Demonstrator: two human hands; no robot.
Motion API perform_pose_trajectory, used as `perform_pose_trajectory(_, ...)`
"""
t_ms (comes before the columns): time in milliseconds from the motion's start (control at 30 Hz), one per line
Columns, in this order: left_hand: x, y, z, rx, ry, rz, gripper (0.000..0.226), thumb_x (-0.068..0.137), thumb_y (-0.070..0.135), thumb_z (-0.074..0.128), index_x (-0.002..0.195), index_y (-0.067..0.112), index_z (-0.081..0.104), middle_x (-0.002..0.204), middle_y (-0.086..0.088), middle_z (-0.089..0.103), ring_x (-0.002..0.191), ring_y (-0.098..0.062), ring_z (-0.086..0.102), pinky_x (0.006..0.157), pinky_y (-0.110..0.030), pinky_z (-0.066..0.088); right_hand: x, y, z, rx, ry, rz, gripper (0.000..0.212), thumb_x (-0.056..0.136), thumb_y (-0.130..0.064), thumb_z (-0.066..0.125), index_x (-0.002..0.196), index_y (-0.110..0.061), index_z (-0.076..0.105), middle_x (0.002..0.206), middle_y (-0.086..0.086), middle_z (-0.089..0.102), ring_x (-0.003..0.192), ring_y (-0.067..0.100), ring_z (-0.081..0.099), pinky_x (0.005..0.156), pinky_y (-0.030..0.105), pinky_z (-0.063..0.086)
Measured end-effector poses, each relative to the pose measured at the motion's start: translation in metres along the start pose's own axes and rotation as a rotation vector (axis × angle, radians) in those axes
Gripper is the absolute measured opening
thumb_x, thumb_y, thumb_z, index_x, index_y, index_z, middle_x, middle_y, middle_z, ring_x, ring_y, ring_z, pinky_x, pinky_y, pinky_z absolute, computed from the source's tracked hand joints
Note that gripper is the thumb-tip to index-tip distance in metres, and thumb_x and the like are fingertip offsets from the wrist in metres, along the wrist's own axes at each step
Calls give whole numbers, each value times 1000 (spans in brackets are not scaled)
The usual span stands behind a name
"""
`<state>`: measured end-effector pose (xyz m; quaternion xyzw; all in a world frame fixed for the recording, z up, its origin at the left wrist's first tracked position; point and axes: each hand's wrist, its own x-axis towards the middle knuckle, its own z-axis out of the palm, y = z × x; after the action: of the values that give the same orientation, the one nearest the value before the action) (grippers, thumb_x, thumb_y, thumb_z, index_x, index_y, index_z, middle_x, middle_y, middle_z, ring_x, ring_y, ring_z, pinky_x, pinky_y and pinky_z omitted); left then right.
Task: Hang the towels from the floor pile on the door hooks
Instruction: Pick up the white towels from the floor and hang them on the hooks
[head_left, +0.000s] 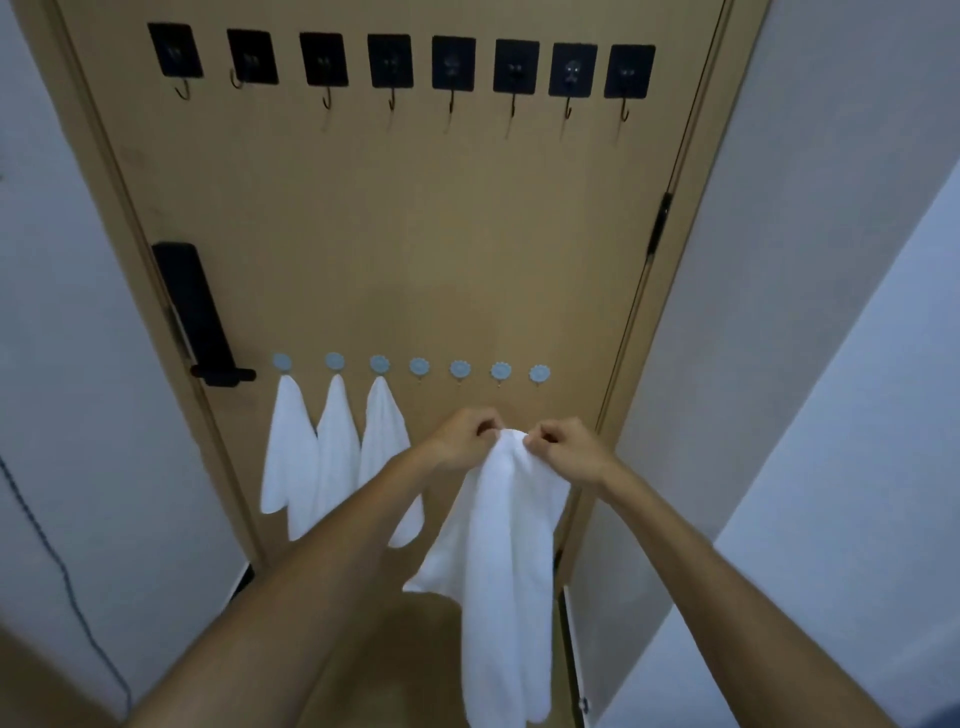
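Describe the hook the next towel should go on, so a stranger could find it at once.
Start at the tan door and drop from the top row of black hooks to the lower row of seven pale blue round hooks beside the black handle. Counting from the handle, it is the fourth hook, the first bare one, just right of three hanging white towels.

Three towels (332, 457) are being carried by the door's (415, 234) lower hooks (460, 369) nearest its handle edge; a fourth towel (498, 561) is being held before the door, below the others.
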<state>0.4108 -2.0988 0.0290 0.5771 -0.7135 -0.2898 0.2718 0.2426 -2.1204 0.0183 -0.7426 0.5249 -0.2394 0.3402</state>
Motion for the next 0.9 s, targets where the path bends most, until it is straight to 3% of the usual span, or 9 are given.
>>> perform_pose_trajectory(133, 38, -24, -11, 107, -29, -82, 19, 94, 6, 37, 90, 12, 54, 88, 0, 52, 79, -13, 46, 56, -16, 34, 46, 18, 3, -23, -134, 5, 23, 94, -13, 49, 73, -11, 57, 77, 3, 53, 72, 14, 44, 63, 25, 34)
perform_pose_trajectory(233, 70, -36, -7, 113, -126, -103, 15, 96, 11, 39, 93, 16, 52, 82, 6, 49, 75, -12, 46, 54, -19, 35, 81, 20, 6, 4, -116, -63, 19, 95, -10, 48, 77, -7, 56, 76, 8, 49, 66, 12, 41, 57, 17, 32)
perform_pose_trajectory(367, 104, -50, -10, 133, -111, -65, 27, 97, 13, 41, 71, 21, 42, 73, 7, 46, 74, -14, 43, 54, -18, 31, 126, 28, 8, 9, -135, -106, 26, 94, -10, 50, 68, -10, 53, 63, 0, 43, 55, 5, 34, 47, 11, 28)
perform_pose_trajectory(467, 123, -66, -12, 152, -133, -76, 17, 95, 9, 42, 81, 15, 50, 85, 0, 52, 82, -15, 45, 65, -24, 33, 154, 43, 10, -17, -188, -80, 40, 92, -10, 51, 54, -19, 41, 55, -5, 34, 51, 4, 28, 47, 15, 23)
perform_pose_trajectory(567, 141, -84, -10, 125, -187, -94, 17, 95, 7, 41, 89, 11, 57, 84, -2, 51, 80, -16, 45, 59, -19, 34, 177, 55, 13, -80, -254, -17, 44, 91, -13, 51, 51, -22, 35, 53, -7, 34, 50, 5, 29, 48, 18, 24)
perform_pose_trajectory(700, 173, -111, -7, 118, -251, -125, 21, 97, 10, 42, 101, 4, 61, 95, -14, 57, 81, -17, 46, 54, -18, 34, 208, 74, 11, -196, -311, 36, 29, 90, -15, 52, 61, -16, 52, 63, -2, 49, 61, 11, 43, 58, 23, 35)
perform_pose_trajectory(767, 195, -122, -6, 114, -264, -119, 22, 97, 9, 41, 103, 3, 62, 100, -16, 60, 83, -15, 46, 59, -21, 36, 225, 83, 9, -211, -286, 71, 21, 89, -14, 52, 69, -13, 58, 70, 0, 53, 68, 13, 47, 62, 25, 37)
perform_pose_trajectory(833, 218, -134, -5, 122, -282, -88, 24, 96, 7, 41, 104, 2, 63, 105, -17, 62, 85, -14, 46, 68, -22, 34, 242, 90, 9, -221, -231, 93, 23, 87, -11, 52, 65, -13, 52, 68, 0, 49, 66, 13, 44, 59, 25, 34)
perform_pose_trajectory(900, 240, -148, -6, 105, -277, -68, 24, 94, 4, 41, 101, 0, 63, 102, -16, 63, 84, -13, 46, 65, -20, 34, 260, 95, 12, -246, -175, 112, 23, 86, -8, 52, 63, -11, 47, 68, 4, 46, 66, 15, 41, 57, 26, 31)
